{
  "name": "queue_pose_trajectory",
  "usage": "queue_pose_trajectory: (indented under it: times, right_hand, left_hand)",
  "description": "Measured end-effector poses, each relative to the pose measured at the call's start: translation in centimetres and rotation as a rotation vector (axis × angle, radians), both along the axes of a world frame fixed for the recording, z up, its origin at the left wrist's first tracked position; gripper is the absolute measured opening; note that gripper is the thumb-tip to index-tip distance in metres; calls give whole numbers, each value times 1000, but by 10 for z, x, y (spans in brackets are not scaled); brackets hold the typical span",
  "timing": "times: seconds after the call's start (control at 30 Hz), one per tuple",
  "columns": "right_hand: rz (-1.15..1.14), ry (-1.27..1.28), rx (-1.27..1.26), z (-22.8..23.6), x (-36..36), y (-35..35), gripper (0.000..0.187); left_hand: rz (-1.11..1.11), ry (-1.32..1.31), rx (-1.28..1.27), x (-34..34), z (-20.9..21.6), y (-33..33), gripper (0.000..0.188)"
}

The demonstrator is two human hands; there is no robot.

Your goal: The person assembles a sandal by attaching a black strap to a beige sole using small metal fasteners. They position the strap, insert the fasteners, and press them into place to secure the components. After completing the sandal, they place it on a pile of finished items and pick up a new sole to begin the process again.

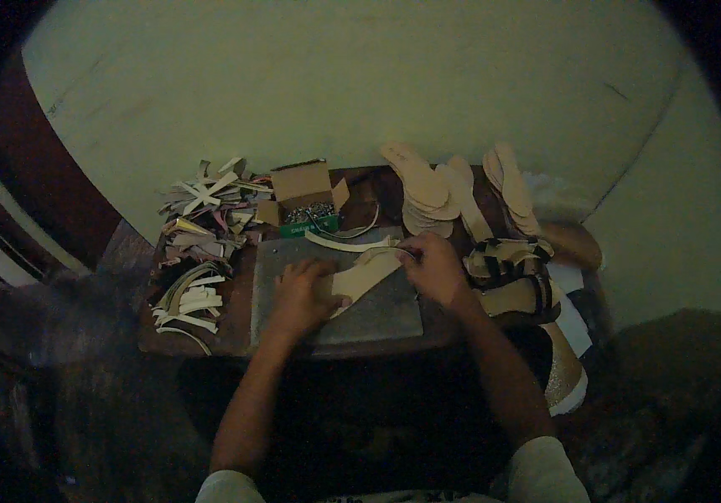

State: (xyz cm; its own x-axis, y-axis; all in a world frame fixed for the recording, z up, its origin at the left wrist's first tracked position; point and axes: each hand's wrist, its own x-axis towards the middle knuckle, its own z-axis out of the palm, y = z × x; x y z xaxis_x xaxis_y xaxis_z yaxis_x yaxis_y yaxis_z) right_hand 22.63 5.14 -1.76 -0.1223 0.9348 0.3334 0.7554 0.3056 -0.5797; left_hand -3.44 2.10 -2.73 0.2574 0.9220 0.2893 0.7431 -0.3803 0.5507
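A cream shoe insole (360, 281) lies slantwise over a grey slab (272, 251) in the middle of the table. My left hand (302, 293) grips its near left end, thumb on the near edge and fingers along the far side. At the insole's far right end, my right hand (430, 267) is closed, fingertips pinched on a thin strip (390, 250) that curves across that end. How the strip meets the insole is too dim to tell. Just beyond lies a curved pale strip (339, 244).
An open carton (300, 180) of small metal pieces stands behind the slab. Cut strips (201, 298) and scraps (205, 197) pile up at the left. Stacked insoles (419, 189) sit at the far right, with strapped sandals (511, 293) nearer. A wall (360, 84) rises behind the table.
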Motion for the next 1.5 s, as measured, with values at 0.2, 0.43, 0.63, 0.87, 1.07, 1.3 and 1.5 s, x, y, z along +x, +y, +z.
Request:
queue_pose_trajectory:
  times: [0.2,0.43,0.63,0.87,1.07,1.3,1.5]
  right_hand:
    - [28,17,102,1,-5,-3,20]
    - [91,201,-127,16,-8,-1,24]
    - [219,217,-20,24,-19,-15,21]
    - [350,262,102,25,-49,-35,17]
    - [335,221,203,22,-53,-36,20]
    - [254,352,-68,29,-55,-39,35]
    - [221,745,-424,32,-56,-42,40]
  left_hand:
    - [17,-68,-127,-1,8,-2,58]
    - [-73,-380,-98,-3,9,-6,54]
    - [-62,-451,-489,9,45,-20,54]
    - [-80,-627,-374,20,41,-29,42]
    - [-31,-641,-299,19,28,-22,34]
    - [69,-605,-157,19,30,-20,30]
    - [153,-895,-357,20,16,-19,26]
